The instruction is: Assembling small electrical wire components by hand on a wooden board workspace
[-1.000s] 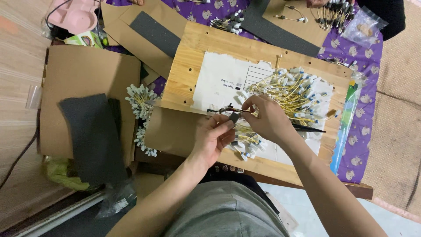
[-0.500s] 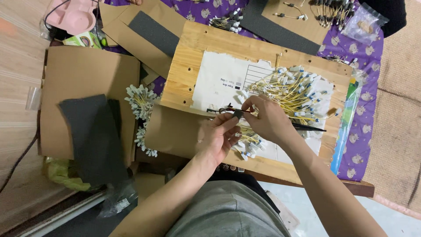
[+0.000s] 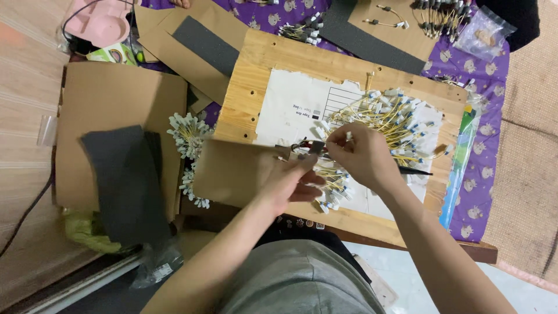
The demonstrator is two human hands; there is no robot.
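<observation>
Yellow wires with small white connectors at their ends lie in a loose pile point(image 3: 383, 125) on a torn white paper sheet point(image 3: 293, 107), which covers the middle of a wooden board point(image 3: 261, 64). Near the centre of the view both hands meet over the pile's nine o'clock edge: the right hand point(image 3: 363, 156) is curled with fingertips pinched on a single wire piece point(image 3: 311, 148), and the left hand point(image 3: 290, 183) comes up from six o'clock with thumb and forefinger closed on the same piece, the other fingers loosely folded; whether the dark bit between them is tape or a sleeve is too small to tell. At three o'clock of the right hand a thin black tool point(image 3: 415, 171) lies on the paper. At nine o'clock of the hands a brown cardboard piece point(image 3: 232, 171) overlaps the board's edge, and just beyond it sit two bundles of white-tipped wires point(image 3: 187, 135). Farther toward nine o'clock a larger cardboard sheet point(image 3: 116, 110) carries a dark grey foam strip point(image 3: 125, 180). At eleven o'clock stands a pink tray point(image 3: 99, 23). At one o'clock, on the purple patterned cloth point(image 3: 488, 70), a clear plastic bag point(image 3: 485, 32) lies beside more dark-tipped wires point(image 3: 442, 11).
</observation>
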